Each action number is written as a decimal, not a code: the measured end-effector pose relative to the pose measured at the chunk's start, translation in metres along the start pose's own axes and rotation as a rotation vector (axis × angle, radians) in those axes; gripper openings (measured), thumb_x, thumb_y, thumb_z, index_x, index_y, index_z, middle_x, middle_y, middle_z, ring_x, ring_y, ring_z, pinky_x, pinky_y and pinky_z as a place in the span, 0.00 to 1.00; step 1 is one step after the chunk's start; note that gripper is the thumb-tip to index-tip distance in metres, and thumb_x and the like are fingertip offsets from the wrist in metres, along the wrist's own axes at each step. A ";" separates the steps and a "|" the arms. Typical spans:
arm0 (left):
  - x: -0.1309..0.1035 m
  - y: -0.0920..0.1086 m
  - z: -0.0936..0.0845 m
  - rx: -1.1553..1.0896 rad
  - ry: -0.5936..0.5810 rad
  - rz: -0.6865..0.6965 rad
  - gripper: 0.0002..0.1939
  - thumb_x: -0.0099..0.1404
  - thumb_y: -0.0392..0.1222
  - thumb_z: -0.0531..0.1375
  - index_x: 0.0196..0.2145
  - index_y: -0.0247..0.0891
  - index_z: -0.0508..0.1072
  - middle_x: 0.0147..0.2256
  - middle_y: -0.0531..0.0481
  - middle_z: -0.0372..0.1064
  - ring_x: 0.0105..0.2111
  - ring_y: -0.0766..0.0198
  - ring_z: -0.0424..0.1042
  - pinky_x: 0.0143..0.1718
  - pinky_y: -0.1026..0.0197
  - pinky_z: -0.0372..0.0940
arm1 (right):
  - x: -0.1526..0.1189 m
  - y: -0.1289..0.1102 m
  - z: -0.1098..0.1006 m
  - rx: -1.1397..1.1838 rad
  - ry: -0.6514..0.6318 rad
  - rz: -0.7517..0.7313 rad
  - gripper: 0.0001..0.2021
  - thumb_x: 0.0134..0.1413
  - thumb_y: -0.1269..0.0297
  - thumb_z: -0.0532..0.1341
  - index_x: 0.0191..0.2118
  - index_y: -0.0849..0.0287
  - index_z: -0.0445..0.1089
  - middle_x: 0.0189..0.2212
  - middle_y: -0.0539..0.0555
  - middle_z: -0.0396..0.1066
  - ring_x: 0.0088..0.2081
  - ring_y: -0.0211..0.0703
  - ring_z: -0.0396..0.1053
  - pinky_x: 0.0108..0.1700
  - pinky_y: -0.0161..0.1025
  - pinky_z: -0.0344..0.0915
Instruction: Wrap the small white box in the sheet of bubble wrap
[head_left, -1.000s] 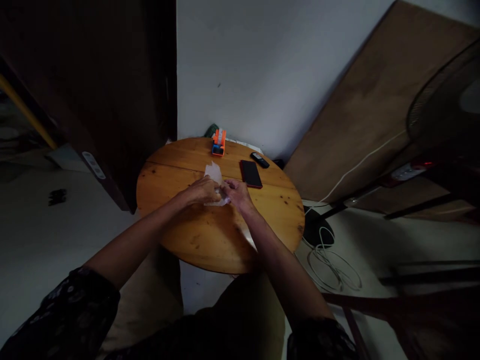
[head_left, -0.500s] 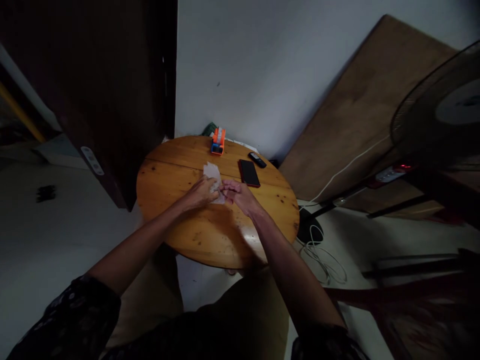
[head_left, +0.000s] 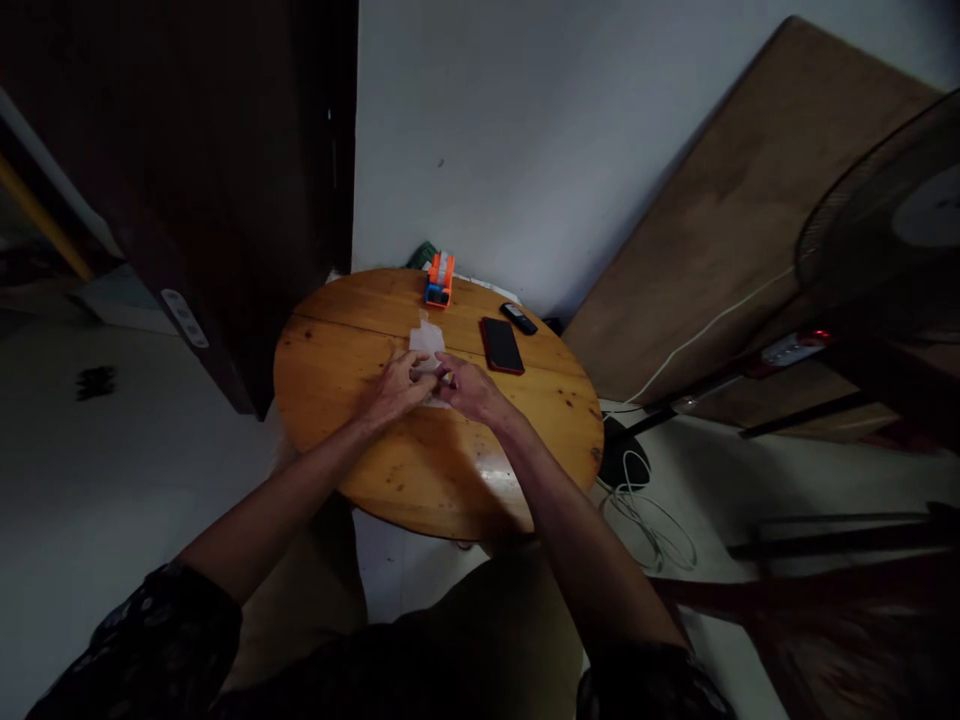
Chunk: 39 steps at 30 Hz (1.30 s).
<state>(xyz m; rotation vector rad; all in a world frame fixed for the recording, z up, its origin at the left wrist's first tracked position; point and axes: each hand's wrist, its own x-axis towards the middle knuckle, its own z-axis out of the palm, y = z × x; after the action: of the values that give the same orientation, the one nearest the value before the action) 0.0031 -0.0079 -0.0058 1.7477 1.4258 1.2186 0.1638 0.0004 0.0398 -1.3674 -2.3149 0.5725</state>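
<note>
We had both hands on the white sheet, which lay on the wooden table, short of the orange-and-blue tape dispenser and just left of the red-edged smartphone. Left hand came in over the sheet's left side, fingers curled, thumb and index a narrow gap apart. Right hand sat opposite, fingers bent toward the left ones, tips about meeting over the sheet. Couldn't tell whether either hand had a real pinch: tips overlapped and light was poor. Sheet's far part lay bare beyond the fingers; only a bit of the near edge showed below them. Our read: this was a fine two-hand job on thin, crumple-prone stuff. Doing it well meant one hand pinning the sheet against the wood, the other working with thumb and index only, light pressure, small moves. Pulling both ways at once risked a tear or a crease. Lower wrists would have steadied the tips. Smartphone and dark handset were clear of the fingers, so no need to shift them.
</note>
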 end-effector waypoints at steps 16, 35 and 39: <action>-0.005 0.004 0.006 0.084 0.000 0.020 0.23 0.57 0.37 0.62 0.52 0.39 0.73 0.43 0.47 0.67 0.42 0.59 0.70 0.48 0.56 0.69 | 0.002 0.031 0.005 0.480 0.212 -0.045 0.23 0.51 0.68 0.60 0.55 0.58 0.71 0.38 0.53 0.78 0.34 0.40 0.70 0.38 0.37 0.65; -0.011 0.011 0.005 0.181 0.015 0.127 0.11 0.60 0.37 0.61 0.41 0.39 0.78 0.44 0.47 0.66 0.45 0.59 0.71 0.50 0.59 0.69 | 0.031 0.049 0.005 0.784 0.187 0.373 0.12 0.41 0.62 0.71 0.33 0.58 0.72 0.25 0.51 0.72 0.25 0.39 0.68 0.18 0.32 0.61; -0.012 0.012 0.003 0.168 -0.016 0.109 0.12 0.60 0.37 0.60 0.42 0.39 0.78 0.44 0.47 0.66 0.42 0.60 0.72 0.47 0.60 0.70 | 0.048 0.043 0.006 0.797 0.053 0.407 0.12 0.39 0.62 0.74 0.25 0.58 0.71 0.20 0.49 0.70 0.20 0.35 0.63 0.15 0.31 0.57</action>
<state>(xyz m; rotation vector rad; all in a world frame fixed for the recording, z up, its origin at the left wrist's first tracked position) 0.0113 -0.0223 -0.0003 1.9674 1.4768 1.1655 0.1706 0.0613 0.0182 -1.3819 -1.4669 1.3719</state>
